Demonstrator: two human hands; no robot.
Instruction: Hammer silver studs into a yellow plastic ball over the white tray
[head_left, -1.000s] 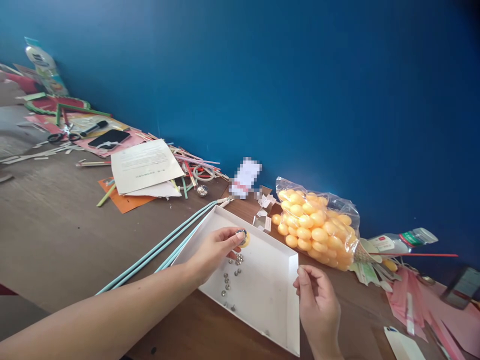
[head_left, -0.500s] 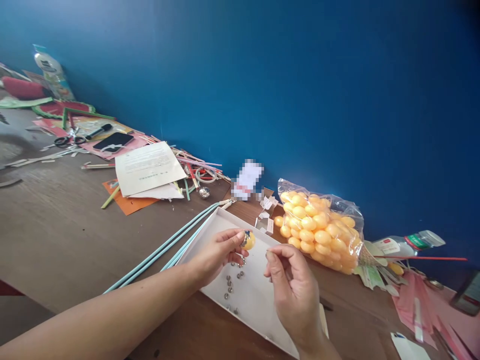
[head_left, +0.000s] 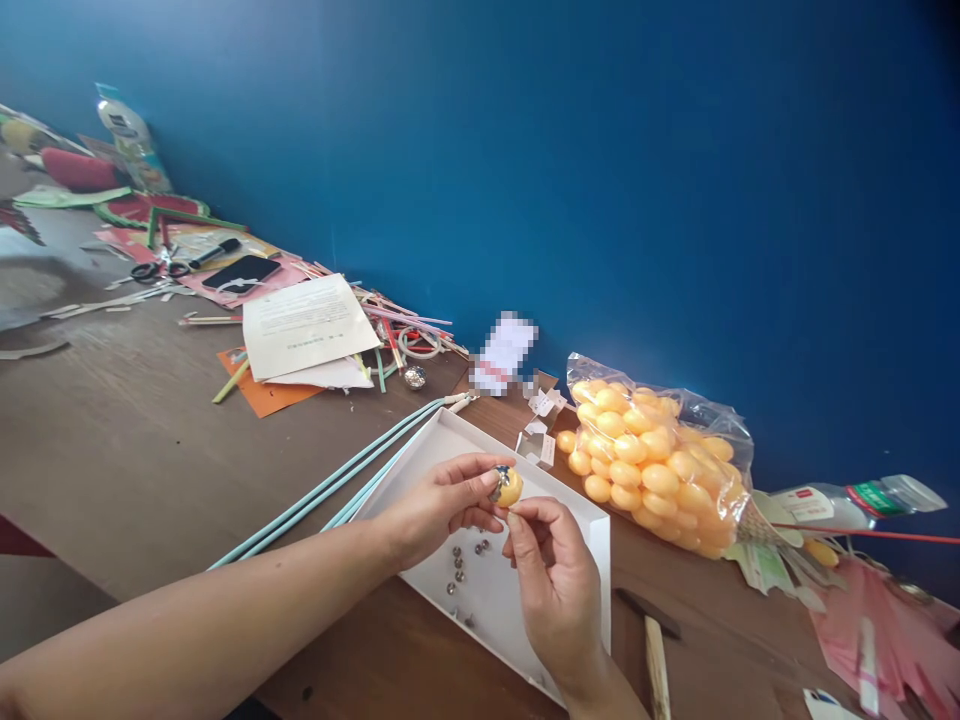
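Between the thumb and fingers of my left hand (head_left: 454, 500) is a yellow bead (head_left: 511, 487) with a dark metallic cap on its left side. My right hand (head_left: 551, 570) is pinched closed close to the bead's lower edge; whatever its fingertips hold is too small to name. Both hands are above a shallow white tray (head_left: 427, 455). Several small metal pieces (head_left: 458, 562) lie scattered in the tray beneath my hands.
A clear plastic bag of yellow beads (head_left: 634, 450) lies right of the tray. A hammer (head_left: 654, 650) rests near the right forearm. Light blue cords (head_left: 337, 478) run to the left. Papers (head_left: 307, 330), a phone (head_left: 241, 273) and scissors (head_left: 159, 268) are further left, along the blue wall.
My right hand has moved left to the bead and slightly down. The left hand still holds the bead. The view has shifted a little, and more of the hammer shows.
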